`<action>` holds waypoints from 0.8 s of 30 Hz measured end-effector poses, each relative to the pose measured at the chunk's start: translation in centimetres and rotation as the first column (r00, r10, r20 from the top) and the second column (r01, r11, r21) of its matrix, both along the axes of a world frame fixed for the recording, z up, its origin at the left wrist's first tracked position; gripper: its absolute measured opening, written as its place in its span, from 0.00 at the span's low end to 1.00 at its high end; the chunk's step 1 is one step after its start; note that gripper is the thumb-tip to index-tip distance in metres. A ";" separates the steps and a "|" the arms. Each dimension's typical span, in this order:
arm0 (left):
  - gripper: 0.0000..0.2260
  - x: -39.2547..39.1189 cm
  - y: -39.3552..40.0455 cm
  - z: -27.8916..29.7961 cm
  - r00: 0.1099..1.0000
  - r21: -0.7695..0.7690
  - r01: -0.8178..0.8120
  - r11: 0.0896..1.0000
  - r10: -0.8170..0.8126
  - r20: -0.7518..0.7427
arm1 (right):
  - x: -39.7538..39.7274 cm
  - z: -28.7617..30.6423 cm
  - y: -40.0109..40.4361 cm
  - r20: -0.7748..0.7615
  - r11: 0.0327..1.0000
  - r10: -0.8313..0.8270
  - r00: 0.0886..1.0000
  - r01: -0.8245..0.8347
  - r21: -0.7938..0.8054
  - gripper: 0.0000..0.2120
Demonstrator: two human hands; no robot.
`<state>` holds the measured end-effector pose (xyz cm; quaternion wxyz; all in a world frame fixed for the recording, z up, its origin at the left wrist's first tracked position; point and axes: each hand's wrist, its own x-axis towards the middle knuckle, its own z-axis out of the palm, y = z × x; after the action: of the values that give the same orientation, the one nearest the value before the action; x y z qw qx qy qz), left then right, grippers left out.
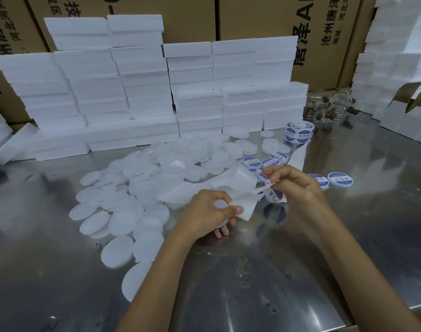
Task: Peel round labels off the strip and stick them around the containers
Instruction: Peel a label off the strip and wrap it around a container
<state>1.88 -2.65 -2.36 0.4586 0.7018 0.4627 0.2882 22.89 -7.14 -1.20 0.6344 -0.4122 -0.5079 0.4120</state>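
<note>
A person's two bare hands met over a shiny metal table. The left hand curled round a white round container, its thumb pinching the end of the white backing strip. The right hand, at 3 o'clock from the left, pinched a round blue-and-white label half lifted off the strip. Plain white containers lay heaped toward 10 o'clock. Labelled containers sat at 1 o'clock, near a roll of labels. White foam boxes were stacked at 12 o'clock.
</note>
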 end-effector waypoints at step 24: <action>0.29 -1.2 0.0 3.3 0.470 -0.346 0.062 0.936 0.278 0.838 | -10.6 2.5 2.8 0.124 0.992 -0.060 0.990 0.046 0.118 0.14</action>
<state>0.64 -2.67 0.95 0.7204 0.3369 0.2479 0.5532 12.25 -4.38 1.34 0.6341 -0.4137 -0.5591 0.3378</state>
